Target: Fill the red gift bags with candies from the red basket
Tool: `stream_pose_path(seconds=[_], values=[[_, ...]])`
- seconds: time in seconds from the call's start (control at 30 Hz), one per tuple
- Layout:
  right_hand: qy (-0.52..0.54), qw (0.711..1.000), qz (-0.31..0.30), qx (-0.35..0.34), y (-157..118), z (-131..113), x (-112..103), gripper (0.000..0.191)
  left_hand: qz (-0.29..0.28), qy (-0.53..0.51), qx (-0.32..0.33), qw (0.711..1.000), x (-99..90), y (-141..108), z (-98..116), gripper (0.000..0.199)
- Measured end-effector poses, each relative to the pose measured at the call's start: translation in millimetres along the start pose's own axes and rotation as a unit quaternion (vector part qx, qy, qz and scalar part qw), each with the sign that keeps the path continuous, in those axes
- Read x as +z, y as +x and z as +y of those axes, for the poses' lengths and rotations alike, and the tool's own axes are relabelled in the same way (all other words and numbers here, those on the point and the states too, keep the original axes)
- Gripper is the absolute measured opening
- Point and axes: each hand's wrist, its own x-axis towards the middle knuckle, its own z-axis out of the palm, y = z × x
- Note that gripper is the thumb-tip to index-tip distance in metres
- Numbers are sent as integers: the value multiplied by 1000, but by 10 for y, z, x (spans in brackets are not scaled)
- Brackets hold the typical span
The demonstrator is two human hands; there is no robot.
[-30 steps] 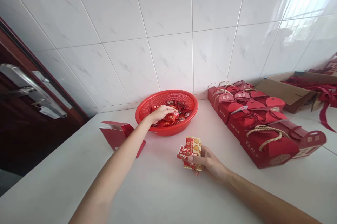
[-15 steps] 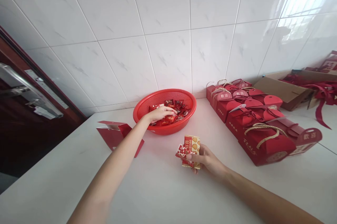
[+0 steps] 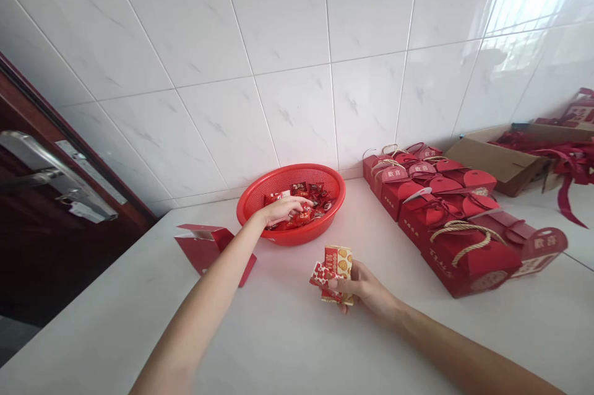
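My left hand (image 3: 281,209) is inside a red plastic basket (image 3: 255,192), over wrapped sweets (image 3: 299,187) in red and dark wrappers. Its index finger stretches out across them; the fingers beneath are partly hidden, and I see nothing held there. In front of the basket, my right hand (image 3: 369,288) grips several snack packets. One is a red and cream packet with biscuit pictures (image 3: 342,259); a smaller red-and-white patterned packet (image 3: 322,274) lies over it under my thumb. Partly behind my left forearm stands a red cardboard box (image 3: 202,249) with its top open.
Several red gift boxes (image 3: 417,215) with rope handles stand in rows at the right. Behind them sits a brown carton (image 3: 503,166) with dark red ribbon (image 3: 568,190) spilling out. A tiled wall (image 3: 297,104) closes the back; a door handle (image 3: 46,166) is at far left.
My left hand has shifted slightly among the sweets, its index finger now pointing more clearly outward. The right hand keeps its packets. The camera view has tilted a little.
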Motion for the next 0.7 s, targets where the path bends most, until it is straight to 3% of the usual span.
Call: stream_pose_path(seconds=[0.27, 0.53, 0.7], values=[[1, 1000, 4, 6, 1, 11, -9, 40, -22, 12, 55, 998, -37, 24, -78, 48], [6, 1000, 13, 15, 1, -5, -16, 41, -37, -40, 78, 995, -66, 80, -96, 53], [9, 1000, 14, 15, -3, -44, 15, 43, -12, -44, 71, 996, -69, 124, -154, 54]])
